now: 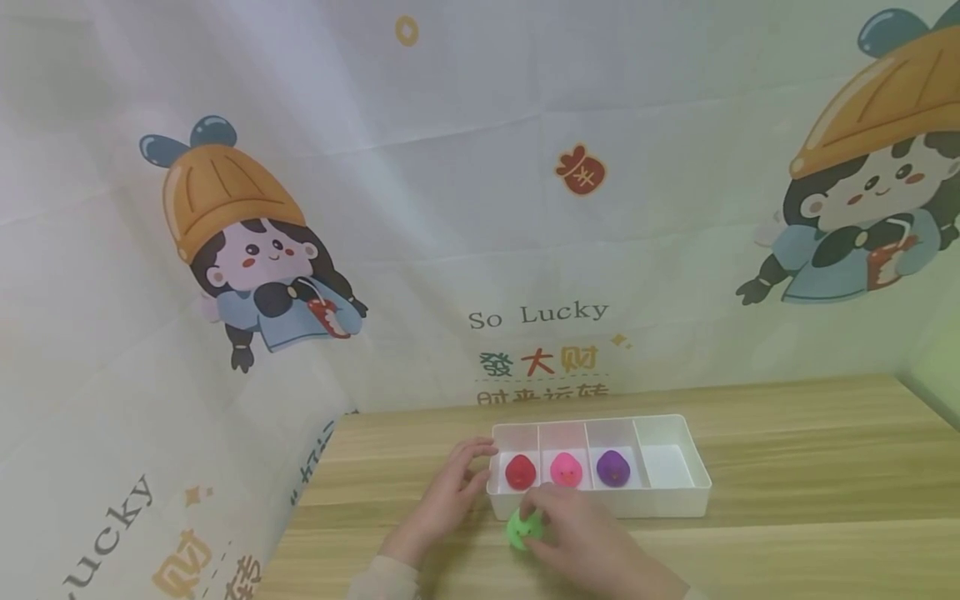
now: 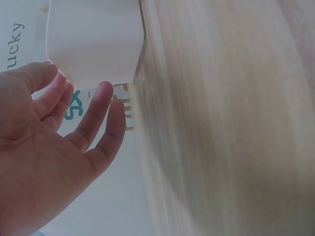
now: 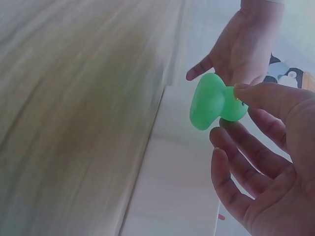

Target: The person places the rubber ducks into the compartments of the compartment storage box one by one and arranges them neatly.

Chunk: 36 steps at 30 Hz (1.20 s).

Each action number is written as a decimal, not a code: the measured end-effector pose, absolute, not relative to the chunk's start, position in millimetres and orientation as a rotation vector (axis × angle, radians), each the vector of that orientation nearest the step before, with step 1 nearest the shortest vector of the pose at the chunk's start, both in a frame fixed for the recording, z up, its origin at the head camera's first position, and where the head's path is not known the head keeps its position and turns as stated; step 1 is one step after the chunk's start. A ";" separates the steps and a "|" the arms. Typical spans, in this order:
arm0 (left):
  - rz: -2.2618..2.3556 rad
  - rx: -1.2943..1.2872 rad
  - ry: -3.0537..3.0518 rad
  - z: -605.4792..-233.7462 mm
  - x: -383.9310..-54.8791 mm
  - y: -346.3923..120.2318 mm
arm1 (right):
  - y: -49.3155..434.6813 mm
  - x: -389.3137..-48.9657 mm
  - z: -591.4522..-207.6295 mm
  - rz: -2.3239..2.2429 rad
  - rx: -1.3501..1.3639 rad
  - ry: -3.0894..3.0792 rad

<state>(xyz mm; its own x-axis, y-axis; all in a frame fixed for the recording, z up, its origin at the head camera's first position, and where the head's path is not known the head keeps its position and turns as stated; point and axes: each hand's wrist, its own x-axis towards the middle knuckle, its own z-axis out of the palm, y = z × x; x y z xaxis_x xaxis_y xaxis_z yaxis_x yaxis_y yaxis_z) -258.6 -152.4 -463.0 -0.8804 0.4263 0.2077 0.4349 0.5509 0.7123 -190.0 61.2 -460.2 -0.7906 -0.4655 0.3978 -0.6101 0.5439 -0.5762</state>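
Note:
My right hand [image 1: 581, 525] pinches a green rubber duck [image 1: 522, 531] by its head, in front of the box's left part. In the right wrist view the thumb and fingertips hold the duck [image 3: 209, 103], its rounded base off the table. A white four-compartment box [image 1: 600, 504] stands on the table. From left to right, its first three compartments hold a red duck [image 1: 521, 472], a pink duck [image 1: 566, 470] and a purple duck [image 1: 613, 468]; the rightmost one is bare. My left hand [image 1: 452, 487] rests its loosely bent fingers against the box's left end [image 2: 96, 44].
The wood-grain table [image 1: 810, 467] extends on both sides of the box. Behind it and to the left hangs a pale printed cloth [image 1: 450, 208] with cartoon figures and lettering.

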 end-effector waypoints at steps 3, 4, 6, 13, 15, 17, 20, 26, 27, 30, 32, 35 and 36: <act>-1.278 -0.762 -2.758 -463.6 -258.8 -152.6 | 64.2 -188.9 -456.6 1.090 0.886 -2.595; -1.277 -0.761 -2.759 -463.9 -259.1 -152.6 | 65.1 -188.6 -455.5 1.094 0.878 -2.599; -1.280 -0.758 -2.762 -464.1 -259.8 -152.5 | 67.3 -188.0 -453.6 1.094 0.869 -2.590; -1.275 -0.748 -2.769 -463.6 -261.8 -151.2 | 77.0 -188.8 -449.6 1.051 0.829 -2.535; -1.271 -0.741 -2.776 -463.7 -262.1 -151.2 | 79.8 -188.9 -446.7 1.046 0.836 -2.518; -1.260 -0.742 -2.777 -464.1 -262.7 -151.3 | 82.6 -188.7 -443.8 1.031 0.845 -2.502; -1.260 -0.738 -2.781 -464.0 -262.7 -151.6 | 86.3 -188.1 -439.6 1.001 0.837 -2.478; -1.259 -0.744 -2.769 -462.1 -261.6 -151.8 | 92.4 -187.9 -436.1 0.952 0.765 -2.470; -1.257 -0.743 -2.769 -461.8 -261.5 -151.8 | 93.3 -188.0 -436.1 0.949 0.762 -2.470; -1.254 -0.739 -2.775 -461.9 -261.1 -151.9 | 96.7 -188.4 -436.3 0.938 0.770 -2.455; -1.254 -0.728 -2.785 -462.6 -260.9 -152.0 | 99.8 -188.8 -436.2 0.913 0.772 -2.435; -1.260 -0.724 -2.788 -463.3 -260.6 -152.0 | 104.6 -189.7 -434.6 0.886 0.748 -2.407; -1.264 -0.725 -2.786 -463.3 -260.4 -152.0 | 106.4 -190.3 -433.9 0.881 0.731 -2.401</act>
